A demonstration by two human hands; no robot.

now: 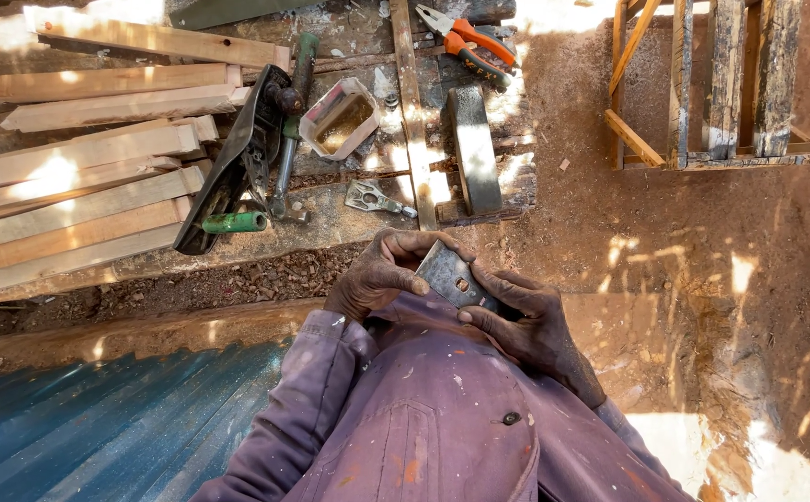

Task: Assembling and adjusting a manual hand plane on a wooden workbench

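Both my hands hold a flat grey metal plane blade (pixel 453 276) close to my chest, over my purple paint-spattered work shirt. My left hand (pixel 382 272) curls over the blade's upper left edge, fingers wrapped on top. My right hand (pixel 528 321) grips it from the lower right, thumb pressed near a small hole in the metal. On the worn bench above lie a black hand plane body (pixel 236 167) on its side and a small metal cap piece (pixel 368 197).
Pale wooden slats (pixel 79 195) are stacked at left. A green-handled tool (pixel 235 222), a small tray (pixel 340 118), a dark sharpening block (pixel 476 149) and orange pliers (pixel 472 45) lie on the bench. A wooden frame (pixel 721 84) stands at right on red soil. Blue corrugated sheet (pixel 107 418) lies lower left.
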